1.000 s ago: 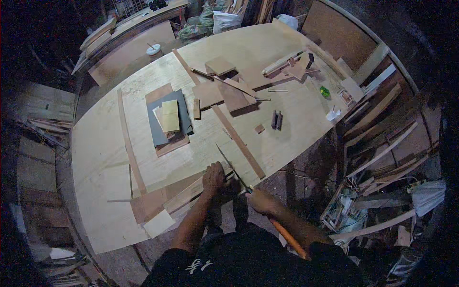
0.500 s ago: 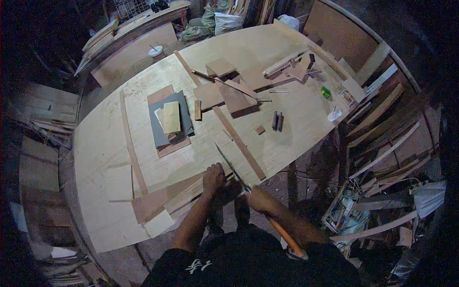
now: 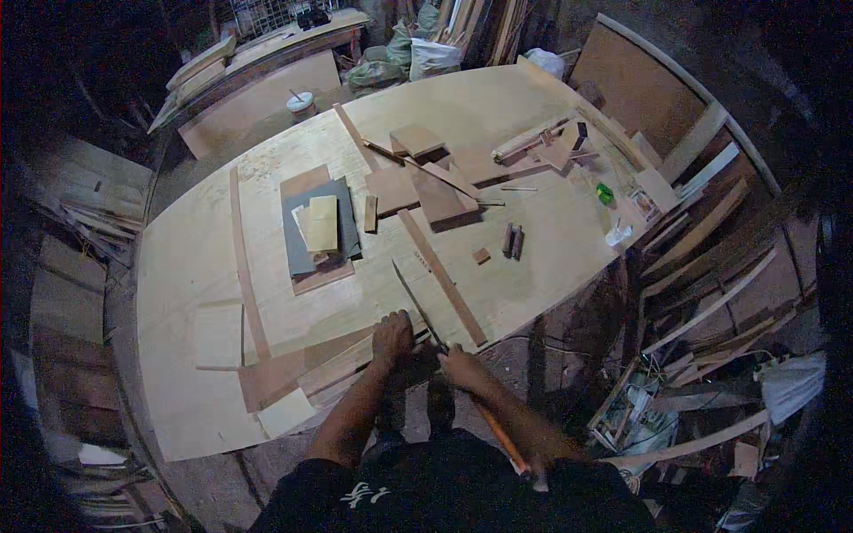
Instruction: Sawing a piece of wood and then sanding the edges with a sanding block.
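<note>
My right hand is wrapped round the grip of a handsaw, whose long orange handle runs back under my forearm. The narrow saw blade points away over the table, slanting up to the left. It crosses a pale wooden strip at the near table edge. Closed on that strip, just left of the blade, is my left hand; its fingertips are partly hidden. Where the teeth meet the wood is too small to make out.
On the large pale plywood table lie stacked boards, a yellow block on a dark sheet, two dark short bars, a green tape measure and a long brown strip. Scrap wood leans at the right.
My right hand has drawn the saw back and slightly left, toward my body. My left hand stays on the strip. The whole view has shifted a little.
</note>
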The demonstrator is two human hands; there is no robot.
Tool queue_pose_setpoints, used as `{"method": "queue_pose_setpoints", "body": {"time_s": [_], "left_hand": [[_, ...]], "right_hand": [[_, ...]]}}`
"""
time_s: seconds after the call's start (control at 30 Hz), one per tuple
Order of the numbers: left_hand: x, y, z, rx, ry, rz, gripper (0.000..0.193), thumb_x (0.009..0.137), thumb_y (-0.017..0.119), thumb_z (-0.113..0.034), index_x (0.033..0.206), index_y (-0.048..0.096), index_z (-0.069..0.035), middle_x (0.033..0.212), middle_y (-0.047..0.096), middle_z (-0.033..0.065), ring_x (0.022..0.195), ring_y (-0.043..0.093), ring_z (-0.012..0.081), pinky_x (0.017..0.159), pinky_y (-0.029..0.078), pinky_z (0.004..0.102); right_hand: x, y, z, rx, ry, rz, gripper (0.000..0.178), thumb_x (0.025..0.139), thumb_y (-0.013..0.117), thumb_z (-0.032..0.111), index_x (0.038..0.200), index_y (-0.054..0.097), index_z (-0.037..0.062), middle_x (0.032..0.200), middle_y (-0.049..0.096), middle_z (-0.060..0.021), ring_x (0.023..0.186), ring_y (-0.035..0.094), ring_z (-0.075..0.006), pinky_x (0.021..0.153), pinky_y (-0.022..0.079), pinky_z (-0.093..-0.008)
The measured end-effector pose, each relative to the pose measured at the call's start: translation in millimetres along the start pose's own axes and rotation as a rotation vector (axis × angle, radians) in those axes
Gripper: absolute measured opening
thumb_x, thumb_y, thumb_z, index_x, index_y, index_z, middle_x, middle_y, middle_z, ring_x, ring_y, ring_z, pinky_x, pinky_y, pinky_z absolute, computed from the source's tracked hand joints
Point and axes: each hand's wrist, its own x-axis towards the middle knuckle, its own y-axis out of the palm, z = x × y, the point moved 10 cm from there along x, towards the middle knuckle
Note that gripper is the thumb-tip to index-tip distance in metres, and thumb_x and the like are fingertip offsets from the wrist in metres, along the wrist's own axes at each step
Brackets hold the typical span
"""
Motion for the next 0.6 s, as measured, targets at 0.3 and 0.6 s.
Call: {"method": "queue_pose_setpoints", "body": {"time_s": [0.3,0.6], "left_hand": [[1.9,8.8,11.5,-0.006,-0.049,0.072,0.027,0.083,0.058,-0.028,0.093,0.05,-0.004,0.086,0.058,0.0178,0.079,0.063,0.0349,0.067,0.051,0.0487],[3.3,-2.8,1.5,0.012,0.01,-0.049,0.013,0.085,0.049,-0.015,0.088,0.051,-0.003,0.078,0.058,0.0161,0.073,0.062,0.0333,0.061,0.051,0.046]], "right_hand": [[-13.0,-1.3,5.3,0.084,0.173,0.022,0.051,0.094,0.05,0.036,0.113,0.046,-0.0111,0.101,0.06,-0.0297,0.093,0.061,-0.0455,0.079,0.049,-0.0517],[-10.7,2.6,10.2,0.016,-0.041,0.071,0.057,0.095,0.047,0.04,0.115,0.041,-0.0135,0.103,0.058,-0.0358,0.099,0.06,-0.0462,0.078,0.049,-0.0521]]}}
